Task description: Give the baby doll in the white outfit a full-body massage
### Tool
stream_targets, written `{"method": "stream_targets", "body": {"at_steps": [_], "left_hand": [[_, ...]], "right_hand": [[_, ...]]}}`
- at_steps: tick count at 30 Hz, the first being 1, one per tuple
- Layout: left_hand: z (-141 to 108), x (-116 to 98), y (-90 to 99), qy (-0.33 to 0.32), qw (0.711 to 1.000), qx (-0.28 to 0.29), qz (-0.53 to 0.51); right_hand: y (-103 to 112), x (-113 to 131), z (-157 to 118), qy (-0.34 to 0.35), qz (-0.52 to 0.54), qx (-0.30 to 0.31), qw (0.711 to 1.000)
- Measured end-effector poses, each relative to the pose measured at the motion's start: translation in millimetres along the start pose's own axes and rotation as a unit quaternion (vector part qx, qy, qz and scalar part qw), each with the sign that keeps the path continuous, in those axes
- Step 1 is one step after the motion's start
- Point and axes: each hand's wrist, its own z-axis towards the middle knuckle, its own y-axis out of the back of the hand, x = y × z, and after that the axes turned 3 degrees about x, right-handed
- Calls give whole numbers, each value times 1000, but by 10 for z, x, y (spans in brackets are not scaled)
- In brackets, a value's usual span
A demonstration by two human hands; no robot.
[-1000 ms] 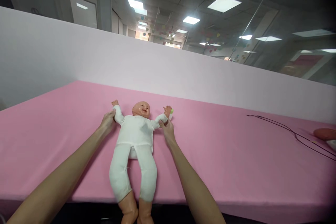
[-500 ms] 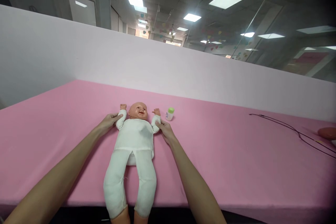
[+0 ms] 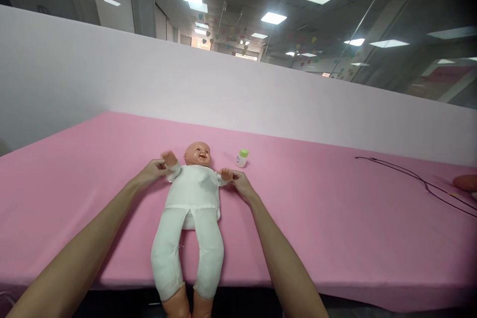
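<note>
A baby doll (image 3: 194, 186) with a white cloth body lies on its back on the pink-covered table (image 3: 320, 228), its head toward the wall. My left hand (image 3: 151, 171) is closed around the doll's arm at the left side, near its raised plastic hand. At the other side, my right hand (image 3: 242, 183) pinches the doll's other arm close to the wrist; its fingertips are partly hidden behind the doll's hand. Just beyond my right hand stands a small white bottle (image 3: 242, 159) with a green cap, touching neither hand.
Behind the table runs a white low wall (image 3: 238, 94) with glass above it. A thin black cable (image 3: 410, 174) lies on the right of the cloth. Near the right edge is a rounded brown object (image 3: 465, 182), partly cut off. The doll's feet reach past the table's front edge.
The doll's forearms have swung outward and down from their upraised position, with my hands moving out along with them. The bottle has stayed in place.
</note>
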Motion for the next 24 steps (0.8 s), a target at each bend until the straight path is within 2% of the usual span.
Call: {"method": "stream_targets", "body": {"at_steps": [5,8,10,14,19,21,24], "left_hand": [[156,238,-185,15,996,-76,-35],[178,276,-189,37,994,-91,-38],[152,246,-121,47,996,-61,-50],[41,99,83,16,996,52,-68],[-39,-62,187,13,985,170,10],[-44,-80,177,17,981,191,24],[-39,-55,131,11,989,150,7]], "right_hand": [[-140,-28,72,-36,-13,-73,997],[-149,-43,103,-52,-32,-100,993],[-122,-25,92,-47,-8,-82,995],[-45,31,27,-34,51,-28,998],[4,8,5,1,23,26,999],[1,-12,13,5,8,47,999],[-28,-27,19,5,24,-1,1000]]}}
